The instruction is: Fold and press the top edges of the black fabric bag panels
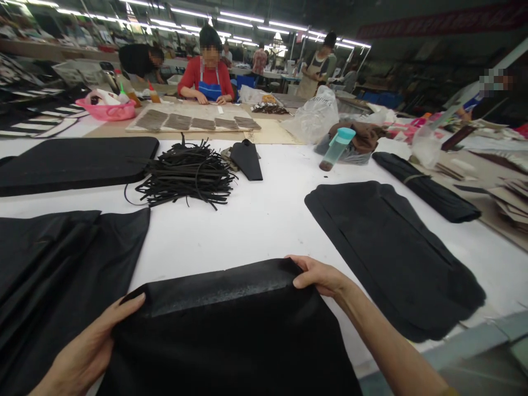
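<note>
A black fabric piece (231, 335) with a shiny folded strip along its far edge lies on the white table (264, 220) right in front of me. My left hand (88, 346) lies against its left edge, fingers stretched along the cloth. My right hand (317, 275) grips the far right corner, fingers curled over the folded edge. A stack of black fabric (61, 264) lies to the left, and a flat stack of black cut pieces (396, 253) to the right.
A bundle of black straps (185, 176) lies mid-table, with a black pad (74, 162) at its left and a small black piece (247, 159) behind. A bottle with a teal cap (336, 148), plastic bags and a pink basin (109, 110) stand farther back. People work at the far tables.
</note>
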The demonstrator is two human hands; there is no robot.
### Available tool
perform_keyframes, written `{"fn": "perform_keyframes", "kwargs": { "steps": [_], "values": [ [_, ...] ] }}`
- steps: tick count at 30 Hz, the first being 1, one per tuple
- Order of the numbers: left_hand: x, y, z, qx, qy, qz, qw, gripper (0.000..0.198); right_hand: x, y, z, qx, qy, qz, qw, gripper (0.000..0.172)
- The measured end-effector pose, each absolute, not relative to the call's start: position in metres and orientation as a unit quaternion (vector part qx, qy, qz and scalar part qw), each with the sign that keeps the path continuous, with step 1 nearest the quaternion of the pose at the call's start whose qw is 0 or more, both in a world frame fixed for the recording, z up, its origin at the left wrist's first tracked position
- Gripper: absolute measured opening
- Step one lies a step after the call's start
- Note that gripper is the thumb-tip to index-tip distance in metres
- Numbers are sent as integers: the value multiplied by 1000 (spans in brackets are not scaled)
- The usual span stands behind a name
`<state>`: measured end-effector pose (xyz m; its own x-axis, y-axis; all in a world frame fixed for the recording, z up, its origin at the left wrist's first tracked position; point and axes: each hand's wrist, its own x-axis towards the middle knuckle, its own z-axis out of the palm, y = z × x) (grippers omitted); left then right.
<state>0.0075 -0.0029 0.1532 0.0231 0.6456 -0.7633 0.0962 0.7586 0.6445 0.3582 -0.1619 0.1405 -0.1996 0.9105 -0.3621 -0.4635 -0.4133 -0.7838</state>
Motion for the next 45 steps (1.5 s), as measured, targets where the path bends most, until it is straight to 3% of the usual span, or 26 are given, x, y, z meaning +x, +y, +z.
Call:
{"fn": "perform_keyframes", "kwargs": {
  "steps": [4,24,31,38,45],
  "values": [
    [3,0,143,213,602,233,733,45,358,-161,135,-391,-241,740,491,49],
    [-5,13,109,289,621,252,684,50,361,-159,124,-365,-185,776,480,25],
    [-9,13,100,312,626,255,667,49,357,-159,131,-348,-195,778,485,30],
    [-14,15,99,308,626,256,670,53,354,-165,130,-318,-190,775,512,57],
    [-2,9,123,296,600,260,696,51,346,-165,121,-360,-166,741,542,46]
  ]
}}
